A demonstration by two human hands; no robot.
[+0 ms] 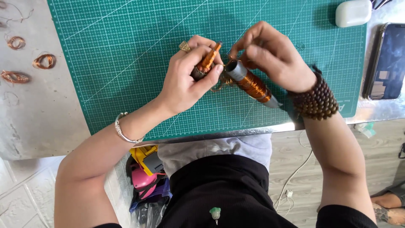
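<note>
Left hand [185, 78] gripping orange tool [207, 61]; right hand [270, 55] pinching, seemingly, copper-wire spool [252, 83] beside it; fine wire risking snapping if overtensioned.

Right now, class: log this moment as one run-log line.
left hand: holds orange tool | right hand: holds copper wire spool | surface: green cutting mat | nearby: wire coils, phone
</note>
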